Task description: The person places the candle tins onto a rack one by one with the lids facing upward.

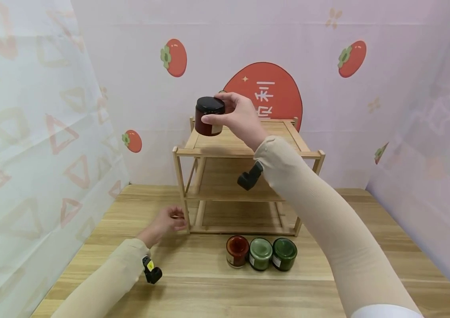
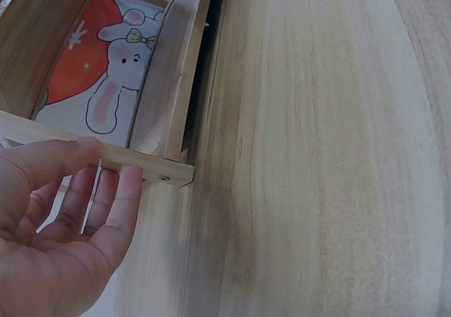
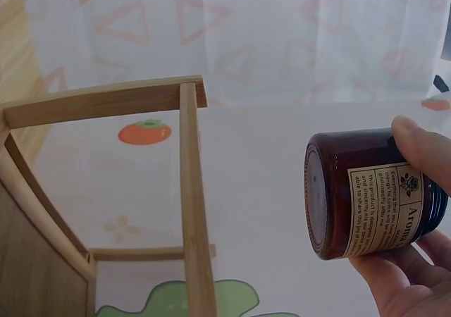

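Observation:
In the head view my right hand (image 1: 242, 117) holds up a dark amber glass jar with a black lid (image 1: 205, 126) above the top shelf of a wooden rack (image 1: 244, 152). The right wrist view shows this jar (image 3: 373, 197) tilted sideways, its printed cream label facing the camera, thumb on one side and fingers (image 3: 387, 278) on the other. My left hand (image 1: 165, 225) is low at the rack's front left leg. Seen from the left wrist, its thumb and curled fingertips (image 2: 127, 179) touch the wooden leg (image 2: 151, 163) near its foot.
Before the rack, three lidded glass jars stand in a row on the wooden table (image 1: 193, 282): amber-red (image 1: 237, 251), light green (image 1: 260, 254) and dark green (image 1: 284, 254). Printed cloth (image 1: 137, 88) hangs behind and at both sides.

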